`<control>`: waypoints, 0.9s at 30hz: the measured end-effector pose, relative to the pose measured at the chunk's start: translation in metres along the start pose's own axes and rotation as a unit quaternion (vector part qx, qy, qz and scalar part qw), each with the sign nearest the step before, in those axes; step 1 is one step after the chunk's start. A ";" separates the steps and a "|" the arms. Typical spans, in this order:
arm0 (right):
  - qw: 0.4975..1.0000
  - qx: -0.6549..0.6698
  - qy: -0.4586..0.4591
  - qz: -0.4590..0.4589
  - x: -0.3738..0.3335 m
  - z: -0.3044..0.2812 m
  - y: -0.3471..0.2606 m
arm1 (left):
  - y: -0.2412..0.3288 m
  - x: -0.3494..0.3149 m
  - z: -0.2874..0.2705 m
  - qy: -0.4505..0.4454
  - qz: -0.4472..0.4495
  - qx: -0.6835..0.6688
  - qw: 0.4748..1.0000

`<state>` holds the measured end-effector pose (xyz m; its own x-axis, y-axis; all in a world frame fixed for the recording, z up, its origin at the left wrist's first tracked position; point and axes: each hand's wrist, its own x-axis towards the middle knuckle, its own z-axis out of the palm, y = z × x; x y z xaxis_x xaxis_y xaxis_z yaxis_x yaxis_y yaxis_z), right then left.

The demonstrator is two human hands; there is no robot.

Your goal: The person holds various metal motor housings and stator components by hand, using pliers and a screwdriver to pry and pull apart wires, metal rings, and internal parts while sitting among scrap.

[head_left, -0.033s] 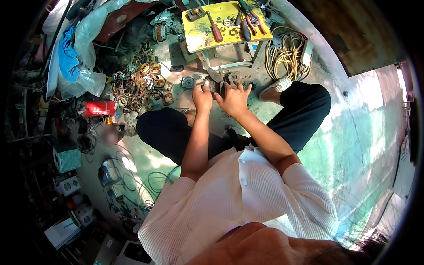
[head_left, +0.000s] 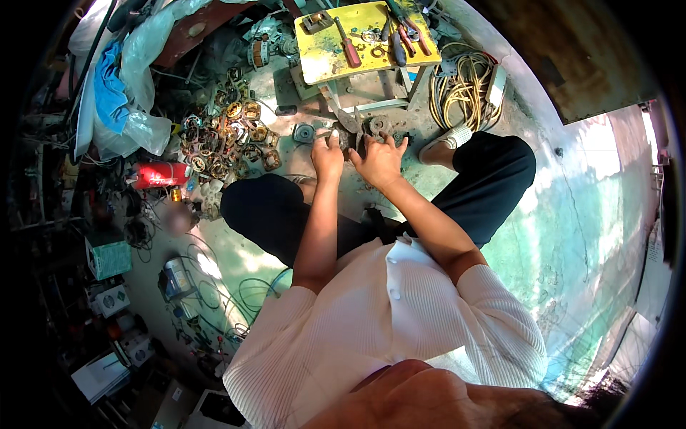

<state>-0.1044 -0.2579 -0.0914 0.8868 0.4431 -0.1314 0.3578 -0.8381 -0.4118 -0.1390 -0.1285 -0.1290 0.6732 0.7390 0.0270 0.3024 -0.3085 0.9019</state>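
On the floor in front of me lies a dark metal part (head_left: 344, 137), partly covered by my fingers. My left hand (head_left: 327, 159) is closed against its left side, thumb and fingertips forward. At its right side, my right hand (head_left: 379, 161) touches it with the thumb side, the other fingers spread apart. Beyond the part, a curved grey metal piece like a blade or jaw (head_left: 348, 120) points up from between the hands. A round grey metal part (head_left: 377, 124) sits just past my right fingers. To the left of my left hand stands a squarish grey part with a round centre (head_left: 304, 133).
A low yellow table (head_left: 314, 64) ahead carries a red-handled screwdriver (head_left: 350, 53), pliers (head_left: 414, 36) and small rings. Coiled cable (head_left: 464, 89) lies right of it. Copper-wound motor parts (head_left: 232, 129) are heaped at left, near a red cylinder (head_left: 161, 175).
My right hand has shifted very slightly, its thumb and fingers a little to the right. The left hand and the things around stay in place.
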 end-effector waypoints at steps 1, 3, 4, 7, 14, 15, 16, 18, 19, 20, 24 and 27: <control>1.000 0.016 0.004 0.001 0.000 0.002 0.002 | 0.001 0.000 -0.001 -0.011 0.004 -0.009 1.000; 0.999 0.047 0.012 0.002 0.001 0.004 0.005 | 0.003 -0.001 -0.002 -0.033 0.011 -0.026 0.999; 0.999 0.039 0.000 0.017 0.002 0.003 0.003 | 0.000 0.000 -0.001 -0.037 0.008 -0.019 0.999; 0.999 0.024 0.017 0.044 0.007 0.004 0.005 | 0.001 0.002 0.006 -0.051 -0.004 0.004 0.999; 0.997 0.038 0.043 0.045 0.020 0.030 0.030 | -0.011 0.010 0.030 -0.031 -0.055 0.037 0.997; 0.997 0.047 0.036 0.053 0.024 0.029 0.034 | -0.013 0.010 0.034 -0.020 -0.058 0.048 0.997; 0.996 0.057 0.030 0.060 0.026 0.028 0.037 | -0.016 0.009 0.038 -0.009 -0.061 0.060 0.996; 0.998 0.045 0.000 0.052 0.026 0.022 0.036 | -0.043 0.014 0.043 0.007 -0.066 0.038 0.997; 0.998 0.040 -0.016 0.046 0.025 0.021 0.035 | -0.060 0.015 0.043 0.002 -0.106 -0.024 0.994; 0.999 0.030 -0.024 0.030 0.024 0.021 0.035 | -0.070 0.017 0.042 -0.005 -0.145 -0.087 0.986; 0.999 -0.001 -0.036 -0.024 0.016 0.022 0.048 | -0.068 0.011 0.040 -0.036 -0.256 -0.178 0.949; 0.997 0.002 -0.043 -0.066 0.013 0.025 0.053 | -0.076 0.010 0.037 -0.030 -0.255 -0.207 0.944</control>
<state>-0.0815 -0.2887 -0.1377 0.8033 0.5755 -0.1530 0.4681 -0.7692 -0.4350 -0.1304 -0.1204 -0.2134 0.5526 0.6881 -0.4702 0.3163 0.3488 0.8822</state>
